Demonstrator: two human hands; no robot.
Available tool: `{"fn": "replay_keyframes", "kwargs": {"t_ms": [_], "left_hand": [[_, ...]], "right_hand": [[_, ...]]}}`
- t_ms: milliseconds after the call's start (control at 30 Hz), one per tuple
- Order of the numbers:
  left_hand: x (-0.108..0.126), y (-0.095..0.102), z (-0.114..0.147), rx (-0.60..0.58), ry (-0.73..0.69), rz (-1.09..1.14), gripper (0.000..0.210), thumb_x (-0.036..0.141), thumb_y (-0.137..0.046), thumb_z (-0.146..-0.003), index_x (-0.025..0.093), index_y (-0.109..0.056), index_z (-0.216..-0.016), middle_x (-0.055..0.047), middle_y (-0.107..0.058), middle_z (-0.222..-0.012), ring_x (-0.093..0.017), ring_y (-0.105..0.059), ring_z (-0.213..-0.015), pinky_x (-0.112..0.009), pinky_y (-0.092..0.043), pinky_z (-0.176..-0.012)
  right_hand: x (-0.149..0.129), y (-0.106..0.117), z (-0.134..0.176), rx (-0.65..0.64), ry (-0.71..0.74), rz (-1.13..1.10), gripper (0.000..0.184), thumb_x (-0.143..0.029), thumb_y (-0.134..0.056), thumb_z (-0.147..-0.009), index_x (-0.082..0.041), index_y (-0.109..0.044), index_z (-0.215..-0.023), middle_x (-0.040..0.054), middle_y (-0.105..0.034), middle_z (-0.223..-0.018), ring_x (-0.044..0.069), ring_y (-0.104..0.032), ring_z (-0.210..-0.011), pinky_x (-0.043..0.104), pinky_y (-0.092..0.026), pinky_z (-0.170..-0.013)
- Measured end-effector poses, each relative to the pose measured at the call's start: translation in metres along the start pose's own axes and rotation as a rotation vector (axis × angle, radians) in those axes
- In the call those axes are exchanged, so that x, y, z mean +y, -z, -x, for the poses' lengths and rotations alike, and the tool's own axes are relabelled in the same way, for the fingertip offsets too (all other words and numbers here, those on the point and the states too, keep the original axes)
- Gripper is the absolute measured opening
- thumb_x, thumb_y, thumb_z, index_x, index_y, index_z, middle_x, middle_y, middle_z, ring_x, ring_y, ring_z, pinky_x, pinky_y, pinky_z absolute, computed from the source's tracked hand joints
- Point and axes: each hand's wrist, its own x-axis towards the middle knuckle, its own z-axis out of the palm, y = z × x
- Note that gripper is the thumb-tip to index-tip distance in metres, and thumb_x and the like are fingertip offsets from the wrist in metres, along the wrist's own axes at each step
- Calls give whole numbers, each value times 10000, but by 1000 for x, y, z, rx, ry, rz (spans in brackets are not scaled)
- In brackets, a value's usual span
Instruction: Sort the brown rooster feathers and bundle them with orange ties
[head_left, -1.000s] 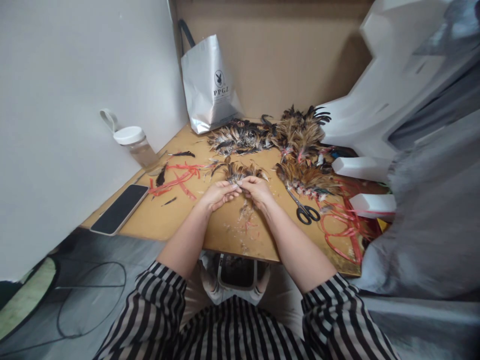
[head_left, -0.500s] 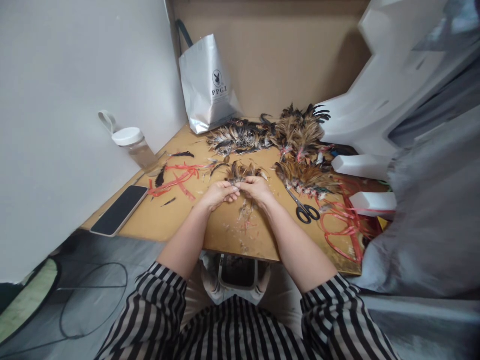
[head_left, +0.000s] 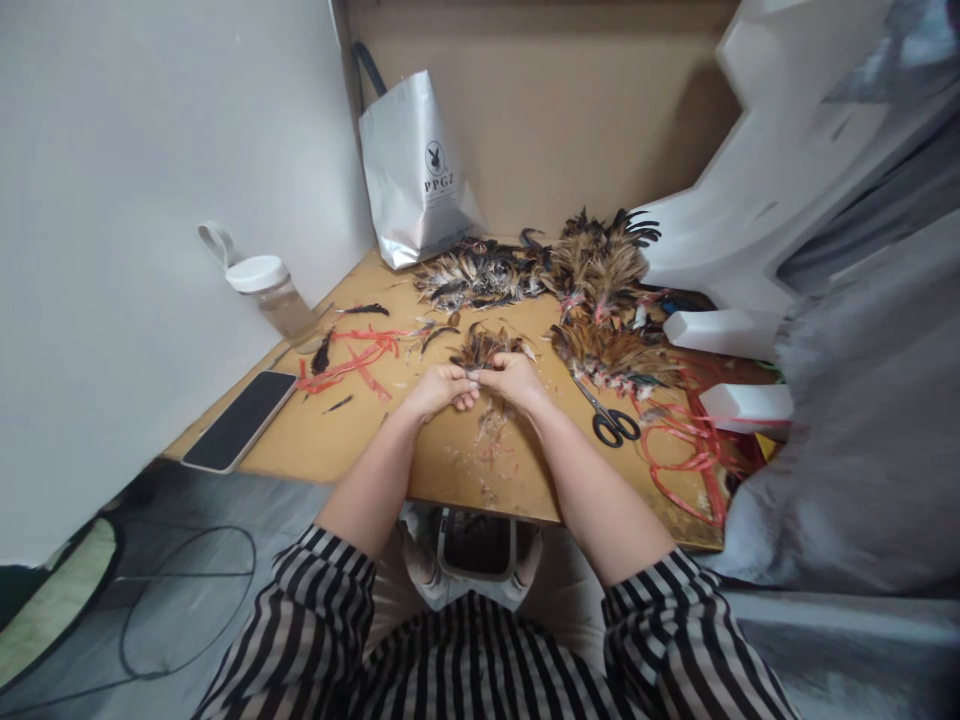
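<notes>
A small bunch of brown and black feathers [head_left: 480, 346] fans out just beyond my fingertips, its quill ends hidden by the fingers. My left hand [head_left: 441, 392] is closed in a pinch at the near end of the bunch. Touching it, my right hand [head_left: 513, 378] grips the same bunch between thumb and fingers. Short feather scraps and bits of red strip [head_left: 495, 450] lie on the wooden table [head_left: 375, 440] below my wrists. To the right, black-handled scissors [head_left: 616, 427] rest with their blades towards a brown feather bundle [head_left: 611, 352].
More feather bundles [head_left: 600, 262] lie along the back, beside a silver bag [head_left: 412, 170]. Red plastic strips [head_left: 360, 358] spread at left and a red tangle [head_left: 686, 455] at right. A phone [head_left: 240, 422] and a lidded bottle [head_left: 274, 295] stand left. A bin [head_left: 478, 572] sits below the table edge.
The feather bunch tilts slightly and sits a little lower, closer to my fingers. Both hands stay in nearly the same place, still pinched together.
</notes>
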Motion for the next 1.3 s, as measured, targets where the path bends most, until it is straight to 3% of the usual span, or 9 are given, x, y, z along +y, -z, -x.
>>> {"fn": "replay_keyframes", "kwargs": {"t_ms": [133, 300, 533, 1000, 1300], "left_hand": [[1, 0, 0, -23, -19, -42, 195, 271, -637, -673, 81, -622, -632, -43, -588, -490, -81, -526, -418, -186, -413, -447], [4, -3, 2, -32, -8, -49, 191, 263, -639, -669, 79, -623, -623, -50, -593, -491, -86, -529, -418, -194, -424, -456], [-1, -7, -2, 44, -4, 28, 180, 231, -661, -651, 86, -647, -757, -61, -642, -592, -98, -580, -511, -203, -460, -529], [-5, -9, -6, 123, -34, 22, 109, 203, -633, -671, 100, -627, -639, -32, -608, -544, -75, -541, -471, -193, -447, -514], [-5, -6, -5, 121, -50, 42, 130, 223, -642, -658, 94, -638, -667, -37, -603, -545, -74, -527, -459, -189, -420, -488]], "right_hand": [[3, -3, -1, 44, 55, 53, 321, -375, -668, -561, -164, -438, -489, -67, -383, -446, 53, -296, -438, 204, -218, -423], [3, -5, -1, 40, 56, 16, 295, -371, -667, -563, -158, -475, -497, -49, -438, -464, 62, -344, -442, 206, -263, -428], [8, -4, -4, 64, 24, -12, 269, -374, -663, -559, -156, -512, -513, -34, -495, -469, 74, -397, -439, 208, -296, -428], [9, -5, -6, 143, 78, 74, 280, -379, -643, -571, -159, -495, -482, -40, -466, -455, 69, -354, -448, 208, -259, -427], [9, -8, -5, 130, 74, -32, 282, -379, -666, -572, -161, -502, -501, -35, -486, -473, 72, -377, -455, 211, -285, -444]]}}
